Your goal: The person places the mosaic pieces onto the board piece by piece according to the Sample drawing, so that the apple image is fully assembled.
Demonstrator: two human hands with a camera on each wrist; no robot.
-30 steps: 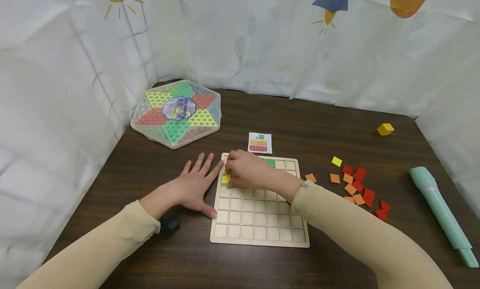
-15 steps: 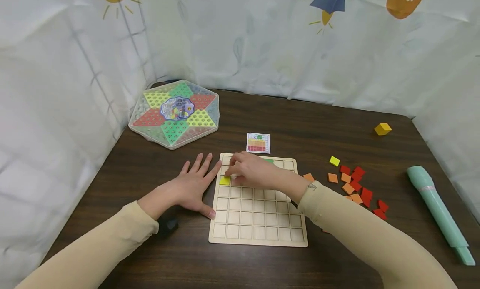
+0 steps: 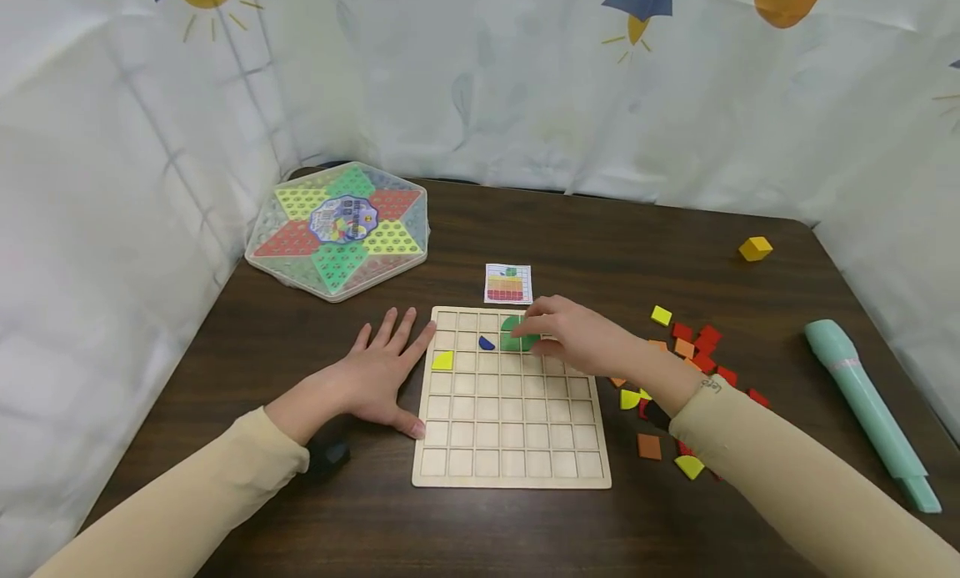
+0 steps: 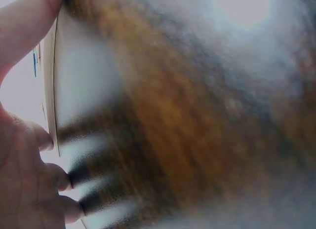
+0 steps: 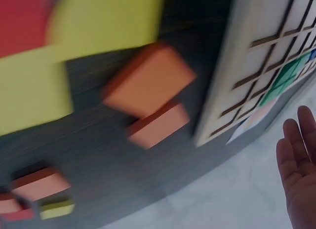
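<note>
- While the left hand [image 3: 375,378] lies palm down with fingers spread on the dark wood-grain tabletop [image 3: 360,520], its thumb and index finger are at the left edge of the wooden grid board [image 3: 512,463].
- Left hand grasps nothing; its fingers are straight.
- Right hand [image 3: 573,334] is above the board's upper right part, fingers loosely bent, released; right wrist view shows it with nothing in its grasp.
- Board sits near the tabletop's middle, slightly askew.
- On the board: green pieces [image 3: 512,323] in the top two rows, partly covered by the right hand's fingers; blue piece [image 3: 486,343] in the second row, left of the green; yellow piece [image 3: 442,360] in the third row, first column.
- Printed picture card [image 3: 507,283] lies flat just beyond the board's far edge.
- Loose tiles [image 3: 649,446] in red, orange and yellow scatter to the board's right, some touching or overlapping; right sleeve [image 3: 810,478] hides part.
- Far right: mint microphone-shaped object [image 3: 870,411] lying slanted; yellow block [image 3: 755,248] near the far corner.
- Far left: clear hexagonal game box [image 3: 337,232] with a star pattern.
- Small black object [image 3: 327,455] by the left cuff, too dark to identify.
- White curtain [image 3: 480,111] printed with suns encloses the tabletop behind and at both sides.
- Left wrist view: mostly blurred brown surface with glare.
</note>
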